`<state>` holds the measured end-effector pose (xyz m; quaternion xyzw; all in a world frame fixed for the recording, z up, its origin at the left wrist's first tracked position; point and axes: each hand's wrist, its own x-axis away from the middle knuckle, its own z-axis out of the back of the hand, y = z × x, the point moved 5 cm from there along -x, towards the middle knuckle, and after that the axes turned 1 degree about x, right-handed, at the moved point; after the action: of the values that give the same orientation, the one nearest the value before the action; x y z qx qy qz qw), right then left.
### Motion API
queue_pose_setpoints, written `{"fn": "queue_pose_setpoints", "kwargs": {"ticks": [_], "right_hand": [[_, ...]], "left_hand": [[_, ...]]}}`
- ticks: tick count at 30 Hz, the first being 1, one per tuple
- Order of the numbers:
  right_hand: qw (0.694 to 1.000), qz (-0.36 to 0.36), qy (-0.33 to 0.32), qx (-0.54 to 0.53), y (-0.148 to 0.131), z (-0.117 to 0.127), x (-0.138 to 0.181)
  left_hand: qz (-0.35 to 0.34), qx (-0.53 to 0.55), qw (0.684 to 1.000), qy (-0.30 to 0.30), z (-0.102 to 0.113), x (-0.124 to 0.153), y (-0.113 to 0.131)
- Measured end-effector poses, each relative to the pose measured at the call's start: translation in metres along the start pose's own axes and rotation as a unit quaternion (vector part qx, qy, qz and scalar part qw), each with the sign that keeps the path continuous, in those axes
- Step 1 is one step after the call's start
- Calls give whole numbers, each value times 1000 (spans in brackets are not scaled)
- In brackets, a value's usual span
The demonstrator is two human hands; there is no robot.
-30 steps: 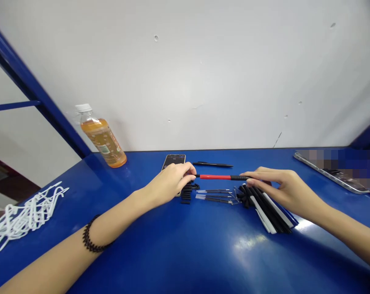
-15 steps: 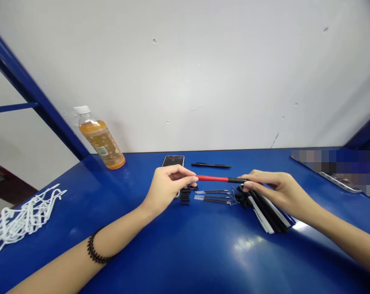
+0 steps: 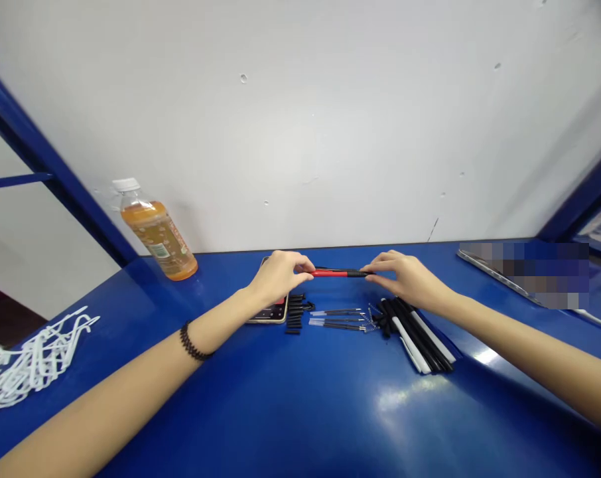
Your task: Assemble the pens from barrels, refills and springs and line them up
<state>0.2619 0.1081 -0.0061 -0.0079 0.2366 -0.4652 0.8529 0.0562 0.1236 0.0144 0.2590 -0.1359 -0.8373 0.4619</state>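
A red pen (image 3: pixel 330 273) with a black grip lies level between my hands, near the back of the blue table. My left hand (image 3: pixel 280 275) pinches its red end. My right hand (image 3: pixel 402 275) has thumb and fingertips closed on the black tip end. Just behind it is the black pen, mostly hidden. Below my hands lie several ink refills (image 3: pixel 337 318), small springs (image 3: pixel 371 318) and a column of short black pieces (image 3: pixel 295 315). White and black pen barrels (image 3: pixel 422 338) lie side by side below my right hand. A phone (image 3: pixel 270 312) is partly covered by my left hand.
A bottle of orange drink (image 3: pixel 158 232) stands at the back left, by the wall (image 3: pixel 310 133). White hangers (image 3: pixel 32 365) are heaped at the left edge. A tablet-like device (image 3: pixel 499 275), partly blurred out, rests at the right with a white cable (image 3: pixel 599 322).
Both hands have moved the red pen away from me, to the back of the table, over the black pen lying there. The view has shifted slightly.
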Motion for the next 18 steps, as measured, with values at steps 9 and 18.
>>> {"fn": "queue_pose_setpoints", "kwargs": {"ticks": [9,18], "right_hand": [[994,-10,-51,95,7,-26,-14],[966,-184,-80,162,21,23,37]], "left_hand": [[-40,-191,979,-61,-24,-16,-4],[-20,-226,973,-33,20,38,15]]}}
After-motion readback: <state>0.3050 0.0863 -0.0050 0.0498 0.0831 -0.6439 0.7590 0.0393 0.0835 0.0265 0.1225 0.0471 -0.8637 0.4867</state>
